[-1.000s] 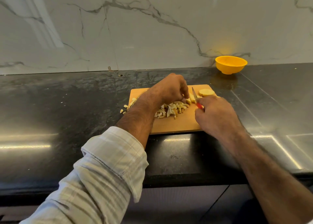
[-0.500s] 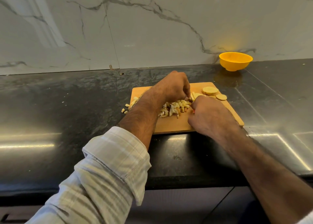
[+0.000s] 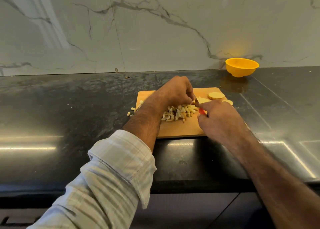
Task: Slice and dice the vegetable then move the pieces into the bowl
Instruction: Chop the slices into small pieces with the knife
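Note:
A wooden cutting board (image 3: 180,131) lies on the black counter. On it sits a pile of pale diced vegetable pieces (image 3: 180,111), and round slices (image 3: 216,95) lie at its far right corner. My right hand (image 3: 220,119) grips a small knife with a red handle (image 3: 201,111), its blade pointing up toward my left fingers. My left hand (image 3: 176,91) curls over the vegetable strips beside the blade, fingertips pinching them down. A yellow bowl (image 3: 242,67) stands at the back right by the wall, apart from the board.
A few stray diced bits (image 3: 130,111) lie on the counter left of the board. The marble wall (image 3: 138,29) closes the back. The counter's front edge (image 3: 190,185) runs below the board.
The right hand has lifted slightly, so the red handle and blade show again beside the left fingertips. The left hand stays over the strips.

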The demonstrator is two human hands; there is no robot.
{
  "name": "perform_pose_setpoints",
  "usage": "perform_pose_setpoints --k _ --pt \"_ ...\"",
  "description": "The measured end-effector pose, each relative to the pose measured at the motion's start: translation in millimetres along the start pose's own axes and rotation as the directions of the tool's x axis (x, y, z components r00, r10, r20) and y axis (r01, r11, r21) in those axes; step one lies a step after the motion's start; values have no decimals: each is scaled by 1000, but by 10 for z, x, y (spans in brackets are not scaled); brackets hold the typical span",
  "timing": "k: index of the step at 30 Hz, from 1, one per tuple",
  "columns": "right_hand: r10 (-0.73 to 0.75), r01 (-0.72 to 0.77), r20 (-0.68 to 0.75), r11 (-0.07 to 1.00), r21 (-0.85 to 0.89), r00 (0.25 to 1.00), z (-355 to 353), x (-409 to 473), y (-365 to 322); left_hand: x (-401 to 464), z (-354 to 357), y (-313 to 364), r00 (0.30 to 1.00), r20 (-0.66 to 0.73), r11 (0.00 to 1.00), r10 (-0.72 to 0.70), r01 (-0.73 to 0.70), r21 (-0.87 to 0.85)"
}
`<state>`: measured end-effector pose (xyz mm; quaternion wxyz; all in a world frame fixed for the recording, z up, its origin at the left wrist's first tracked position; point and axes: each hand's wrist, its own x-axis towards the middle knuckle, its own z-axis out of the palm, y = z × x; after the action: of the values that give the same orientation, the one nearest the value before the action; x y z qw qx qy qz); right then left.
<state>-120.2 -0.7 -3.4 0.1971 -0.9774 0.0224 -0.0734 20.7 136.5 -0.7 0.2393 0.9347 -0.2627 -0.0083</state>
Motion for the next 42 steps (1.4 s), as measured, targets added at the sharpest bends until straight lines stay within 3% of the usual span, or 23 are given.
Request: perform_pose_setpoints --k 5,11,26,31,38,42 --pt "47 -43 43 996 -75 998 -10 27 -50 24 36 0 999 5 999 -32 32 -11" --pt "8 4 67 983 -183 998 -99 72 -77 29 23 -5 999 2 999 -43 43 -3" --pt "39 -33 68 996 -86 997 9 209 56 18 20 28 999 16 998 -49 50 -31" --pt "35 -21 96 989 -144 995 102 227 24 0 9 43 999 0 999 -50 50 -4" --pt "-12 9 27 995 102 1000 -135 1 345 -13 52 126 999 -42 991 -19 24 133" --pt "64 -66 18 984 168 998 -376 -182 546 0 161 262 996 -82 977 25 -7 213"
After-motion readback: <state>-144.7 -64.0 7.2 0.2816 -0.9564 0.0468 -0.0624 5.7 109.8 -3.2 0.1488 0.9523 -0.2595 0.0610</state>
